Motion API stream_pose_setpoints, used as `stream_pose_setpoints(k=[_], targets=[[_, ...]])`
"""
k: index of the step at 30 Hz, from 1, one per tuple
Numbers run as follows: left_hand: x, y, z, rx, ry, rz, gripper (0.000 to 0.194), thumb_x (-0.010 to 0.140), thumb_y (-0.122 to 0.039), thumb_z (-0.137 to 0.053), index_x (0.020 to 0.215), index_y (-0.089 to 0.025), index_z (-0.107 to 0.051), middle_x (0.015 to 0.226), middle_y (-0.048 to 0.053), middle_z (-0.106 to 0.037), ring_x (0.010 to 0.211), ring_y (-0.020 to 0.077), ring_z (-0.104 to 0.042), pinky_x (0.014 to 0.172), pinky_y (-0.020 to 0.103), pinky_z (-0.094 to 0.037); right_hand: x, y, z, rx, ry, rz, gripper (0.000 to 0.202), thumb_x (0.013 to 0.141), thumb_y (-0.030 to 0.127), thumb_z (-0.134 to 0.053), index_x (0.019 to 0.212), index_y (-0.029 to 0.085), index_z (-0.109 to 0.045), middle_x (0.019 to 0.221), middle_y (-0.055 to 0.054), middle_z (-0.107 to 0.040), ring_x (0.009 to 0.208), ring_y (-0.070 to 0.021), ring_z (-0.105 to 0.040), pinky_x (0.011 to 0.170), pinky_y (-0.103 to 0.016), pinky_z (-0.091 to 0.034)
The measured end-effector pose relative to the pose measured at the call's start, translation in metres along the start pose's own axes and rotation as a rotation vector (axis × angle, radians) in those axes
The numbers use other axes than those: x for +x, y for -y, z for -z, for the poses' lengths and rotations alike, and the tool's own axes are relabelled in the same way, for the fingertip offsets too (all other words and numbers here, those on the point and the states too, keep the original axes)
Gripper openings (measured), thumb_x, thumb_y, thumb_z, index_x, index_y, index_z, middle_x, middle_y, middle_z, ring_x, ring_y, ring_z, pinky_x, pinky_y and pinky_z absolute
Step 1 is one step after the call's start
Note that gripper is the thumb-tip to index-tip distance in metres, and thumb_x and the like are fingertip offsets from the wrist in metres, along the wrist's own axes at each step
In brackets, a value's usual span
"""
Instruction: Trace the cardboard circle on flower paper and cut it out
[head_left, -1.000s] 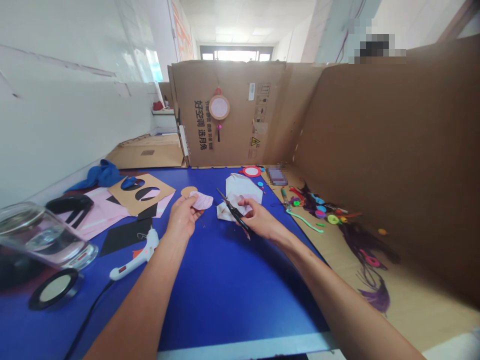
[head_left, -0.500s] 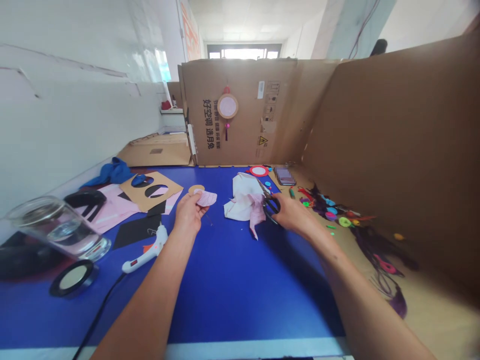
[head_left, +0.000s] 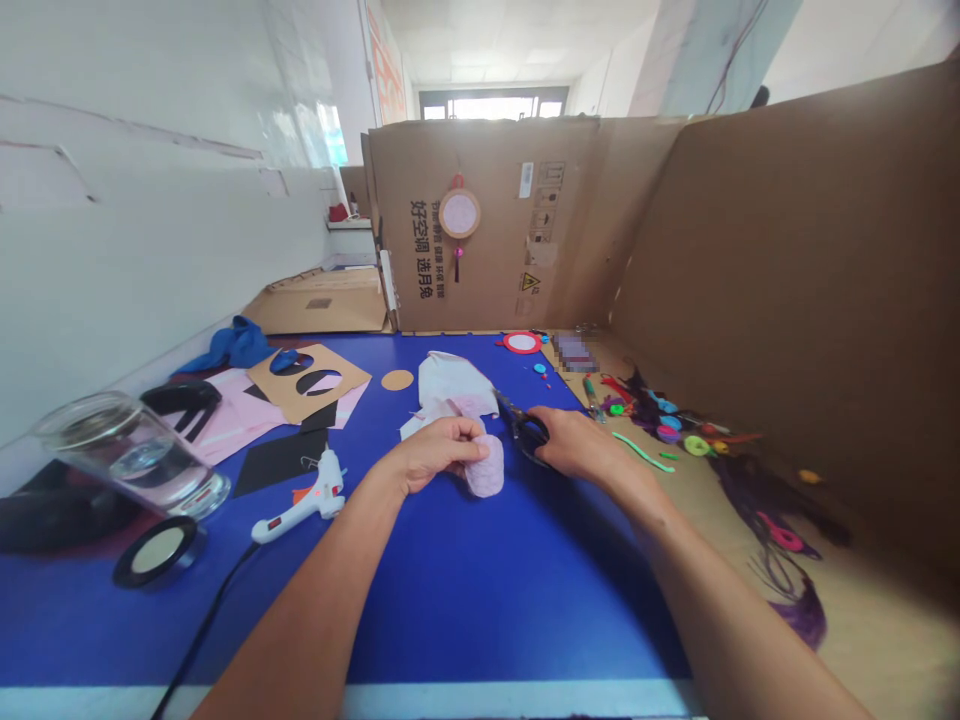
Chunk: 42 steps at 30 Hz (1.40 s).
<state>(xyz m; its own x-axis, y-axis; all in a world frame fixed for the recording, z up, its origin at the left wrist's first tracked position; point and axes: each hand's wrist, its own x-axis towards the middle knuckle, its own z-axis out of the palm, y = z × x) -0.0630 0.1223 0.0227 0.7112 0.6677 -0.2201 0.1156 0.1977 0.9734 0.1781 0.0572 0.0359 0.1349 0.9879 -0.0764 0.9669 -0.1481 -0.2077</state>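
Between the fingers of my left hand (head_left: 442,448) is a small rounded piece of pale pink fabric (head_left: 489,470), held over the blue table. My right hand (head_left: 574,440) grips a pair of black-handled scissors (head_left: 529,430), their blades pointing up and left, apart from the pink piece. Behind my left hand lies crumpled white cloth (head_left: 454,378) with pink scraps on it. A small tan cardboard disc (head_left: 397,380) rests on the table to the left of the cloth.
On the left are a white glue gun (head_left: 307,500), a glass of water (head_left: 142,455), a round black-rimmed object (head_left: 159,552) and cardboard with cut-out holes (head_left: 307,382). Buttons, beads and tassels (head_left: 750,490) lie on the right. A round ornament (head_left: 459,213) hangs on the back cardboard.
My left hand has moved right with the pink fabric piece, and the tan disc now lies on the table. The white cloth has shifted left. The scissors stay in my right hand.
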Motion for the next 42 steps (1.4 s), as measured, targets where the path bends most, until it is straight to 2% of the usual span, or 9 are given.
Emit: stream_pose_setpoints(k=[3, 8, 13, 17, 20, 23, 27, 34, 42], targets=[[0.004, 0.004, 0.000, 0.019, -0.020, 0.004, 0.047, 0.062, -0.046, -0.097, 0.079, -0.020, -0.062, 0.075, 0.000, -0.067, 0.068, 0.0148, -0.063, 0.066, 0.029, -0.051, -0.001, 0.000, 0.000, -0.043, -0.033, -0.114, 0.060, 0.088, 0.012, -0.065, 0.147, 0.019, -0.069, 0.125, -0.024, -0.084, 0.113, -0.0412, -0.081, 0.077, -0.038, -0.054], [0.004, 0.006, 0.000, 0.027, 0.000, 0.023, 0.050, 0.064, -0.048, -0.097, 0.082, -0.020, -0.060, 0.084, 0.003, -0.073, 0.073, 0.0158, -0.067, 0.068, 0.028, -0.049, -0.002, -0.004, -0.003, -0.048, -0.054, -0.176, 0.048, 0.089, 0.008, -0.064, 0.135, 0.014, -0.075, 0.120, -0.028, -0.083, 0.112, -0.0451, -0.081, 0.085, -0.045, -0.058], [0.004, 0.005, -0.006, 0.015, -0.003, 0.004, 0.049, 0.065, -0.047, -0.097, 0.085, -0.020, -0.061, 0.075, 0.000, -0.068, 0.064, 0.0134, -0.063, 0.063, 0.027, -0.051, -0.004, -0.005, 0.000, 0.075, -0.148, -0.179, 0.038, 0.096, 0.019, -0.066, 0.132, 0.011, -0.078, 0.126, -0.033, -0.079, 0.123, -0.0535, -0.074, 0.097, -0.060, -0.056], [0.006, 0.006, -0.006, -0.024, -0.030, -0.024, 0.050, 0.066, -0.047, -0.096, 0.091, -0.020, -0.063, 0.074, 0.001, -0.069, 0.061, 0.0158, -0.066, 0.056, 0.028, -0.054, 0.000, 0.003, 0.006, 0.374, -0.180, -0.066, 0.045, 0.109, 0.039, -0.056, 0.149, 0.022, -0.070, 0.128, -0.018, -0.081, 0.124, -0.0385, -0.075, 0.101, -0.048, -0.057], [0.006, 0.008, -0.005, -0.052, -0.054, -0.049, 0.049, 0.070, -0.047, -0.094, 0.096, -0.020, -0.063, 0.076, 0.003, -0.072, 0.061, 0.0180, -0.069, 0.053, 0.028, -0.055, 0.004, 0.012, 0.003, 0.650, -0.049, 0.043, 0.050, 0.106, 0.049, -0.063, 0.147, 0.023, -0.071, 0.113, -0.011, -0.086, 0.103, -0.0272, -0.080, 0.079, -0.033, -0.061], [0.005, 0.006, -0.005, -0.072, -0.060, -0.064, 0.044, 0.075, -0.041, -0.093, 0.098, -0.019, -0.063, 0.078, 0.004, -0.074, 0.062, 0.0180, -0.071, 0.054, 0.027, -0.056, 0.007, 0.017, -0.008, 0.857, 0.063, 0.099, 0.052, 0.090, 0.050, -0.080, 0.131, 0.019, -0.077, 0.098, -0.009, -0.086, 0.085, -0.0233, -0.078, 0.064, -0.027, -0.056], [0.004, 0.001, -0.006, -0.101, -0.088, -0.056, 0.038, 0.077, -0.025, -0.088, 0.108, -0.018, -0.067, 0.082, 0.004, -0.077, 0.068, 0.0170, -0.074, 0.064, 0.027, -0.061, 0.012, 0.014, -0.018, 1.043, 0.096, 0.131, 0.039, 0.075, 0.055, -0.088, 0.088, 0.020, -0.074, 0.072, -0.002, -0.076, 0.063, -0.0164, -0.067, 0.056, -0.025, -0.049], [0.003, -0.005, -0.008, -0.110, -0.110, -0.033, 0.054, 0.079, -0.008, -0.076, 0.132, -0.015, -0.068, 0.095, 0.009, -0.082, 0.080, 0.0172, -0.079, 0.078, 0.029, -0.066, 0.017, 0.005, -0.016, 1.160, 0.039, 0.089, 0.036, 0.070, 0.049, -0.092, 0.081, 0.021, -0.072, 0.068, 0.000, -0.071, 0.059, -0.0137, -0.060, 0.053, -0.023, -0.046], [0.003, -0.010, -0.011, -0.124, -0.138, -0.005, 0.043, 0.082, -0.009, -0.076, 0.124, -0.016, -0.073, 0.089, 0.008, -0.082, 0.078, 0.0170, -0.080, 0.075, 0.027, -0.066, 0.018, 0.005, -0.017, 1.192, 0.039, 0.089, 0.034, 0.069, 0.047, -0.092, 0.078, 0.022, -0.072, 0.067, 0.001, -0.071, 0.057, -0.0135, -0.058, 0.052, -0.023, -0.046]])
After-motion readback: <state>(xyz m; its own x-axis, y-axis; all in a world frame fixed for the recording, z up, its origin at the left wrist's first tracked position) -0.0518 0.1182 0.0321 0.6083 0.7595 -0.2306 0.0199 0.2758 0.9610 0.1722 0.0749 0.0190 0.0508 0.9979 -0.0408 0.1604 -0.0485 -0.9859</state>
